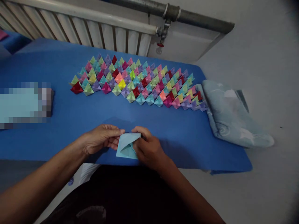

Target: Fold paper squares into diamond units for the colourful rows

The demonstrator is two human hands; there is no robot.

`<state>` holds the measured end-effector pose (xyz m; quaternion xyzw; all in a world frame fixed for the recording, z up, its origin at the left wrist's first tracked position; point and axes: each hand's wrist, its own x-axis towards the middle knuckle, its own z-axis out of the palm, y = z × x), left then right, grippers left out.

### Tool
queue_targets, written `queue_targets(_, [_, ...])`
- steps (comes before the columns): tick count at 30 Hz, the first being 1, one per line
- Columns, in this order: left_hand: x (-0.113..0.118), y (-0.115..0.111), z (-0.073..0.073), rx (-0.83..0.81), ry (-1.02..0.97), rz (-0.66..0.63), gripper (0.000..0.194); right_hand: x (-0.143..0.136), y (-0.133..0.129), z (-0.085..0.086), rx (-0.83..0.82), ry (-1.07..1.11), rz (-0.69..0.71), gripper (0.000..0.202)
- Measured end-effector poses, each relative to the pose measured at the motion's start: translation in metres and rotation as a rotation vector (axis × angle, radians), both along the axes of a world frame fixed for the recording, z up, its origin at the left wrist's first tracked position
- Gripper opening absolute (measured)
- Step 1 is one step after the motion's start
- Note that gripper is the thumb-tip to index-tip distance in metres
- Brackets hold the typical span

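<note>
- Blue-covered surface (84, 118) beneath a pale radiator (105, 34), a dark pipe (201, 20) and a red valve handle (160, 45), beside a plain wall (268, 77).
- At right, a folded grey-green blanket (231, 115); at left, a pixelated item (21, 105).
- Between them, close rows of many-coloured paper boats (140, 99).
- Near the front edge, partly folded light-blue paper (125, 146), pinched at its upper left by the left hand (100, 138), gripped along its right side by the right hand (149, 149).
</note>
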<state>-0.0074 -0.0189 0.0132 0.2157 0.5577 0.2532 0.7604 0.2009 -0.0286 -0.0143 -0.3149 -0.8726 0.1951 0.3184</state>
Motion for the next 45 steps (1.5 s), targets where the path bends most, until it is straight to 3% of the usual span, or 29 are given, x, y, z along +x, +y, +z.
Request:
queue_targets(3, [-0.002,0.001,0.005,0.020,0.067,-0.014,0.043,0.009,-0.004,0.001,-0.051,0.098,-0.055,0.021])
queue_targets(5, [-0.003,0.000,0.009,0.096,0.146,-0.048,0.040,0.016,-0.005,0.004,-0.138,0.218,-0.186,0.019])
queue_targets(8, [0.000,-0.003,0.015,0.290,0.288,-0.140,0.034,0.019,-0.002,0.018,-0.415,0.354,-0.338,0.014])
queue_targets(10, [0.005,-0.005,0.019,0.410,0.355,-0.227,0.032,0.015,0.002,0.029,-0.684,0.276,-0.269,0.023])
queue_targets(13, [0.012,-0.007,0.023,0.519,0.414,-0.313,0.031,0.006,0.010,0.039,-0.940,0.174,-0.088,0.036])
queue_targets(16, [0.016,-0.007,0.025,0.515,0.396,-0.270,0.031,-0.002,0.015,0.035,-1.140,0.203,-0.029,0.016])
queue_targets(18, [0.016,-0.009,0.025,0.466,0.361,-0.229,0.031,-0.005,0.017,0.028,-1.180,0.293,-0.060,0.011])
queue_targets(22, [0.015,-0.014,0.019,0.387,0.285,-0.172,0.031,-0.010,0.019,0.017,-1.150,0.443,-0.125,0.015])
queue_targets(28, [0.009,-0.014,0.009,0.266,0.228,-0.151,0.033,-0.008,0.021,0.008,-1.145,0.444,-0.175,0.025])
queue_targets(33, [0.007,-0.011,0.000,0.270,0.330,-0.179,0.024,-0.002,0.019,0.002,-0.957,0.272,-0.220,0.018])
queue_targets(36, [0.010,-0.011,-0.005,0.338,0.480,-0.296,0.023,-0.001,0.016,0.001,-0.729,0.047,-0.229,0.010])
queue_targets(39, [0.014,-0.015,-0.011,0.519,0.787,-0.461,0.026,-0.001,0.012,0.004,-0.537,-0.176,-0.197,0.016])
queue_targets(45, [0.012,-0.031,-0.027,0.908,1.299,-0.669,0.033,0.001,0.005,0.008,-0.368,-0.476,-0.205,0.022])
